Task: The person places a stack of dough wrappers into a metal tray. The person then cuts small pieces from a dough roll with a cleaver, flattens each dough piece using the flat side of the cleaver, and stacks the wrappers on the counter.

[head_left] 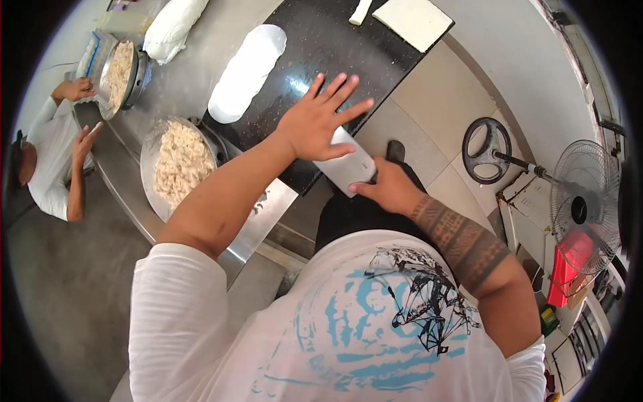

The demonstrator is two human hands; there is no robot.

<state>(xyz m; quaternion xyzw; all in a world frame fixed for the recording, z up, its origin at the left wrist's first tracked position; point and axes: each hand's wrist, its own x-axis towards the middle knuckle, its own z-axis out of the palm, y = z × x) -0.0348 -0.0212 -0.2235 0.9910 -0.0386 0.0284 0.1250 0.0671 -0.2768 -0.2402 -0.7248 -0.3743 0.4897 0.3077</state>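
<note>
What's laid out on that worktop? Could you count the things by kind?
Long white dough loaves: 2
Round metal bowls of pale shredded filling: 2
Flat white dough sheet: 1
Small white dough roll: 1
Steel cleaver blade: 1
Total: 7

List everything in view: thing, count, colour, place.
dough slab: 1, white, long oval on the black counter
black counter: 1, speckled black, top centre
bowls of filling: 2, metal with pale shredded filling, left on the steel table
flat dough sheet: 1, cream, counter's far end
bag: 1, white, top left
fan: 1, grey, right edge
co-worker: 1, white sleeves, far left
scraper blade: 1, steel, at the counter edge
left hand: open, spread flat on the blade
right hand: grips the scraper's near end
</note>
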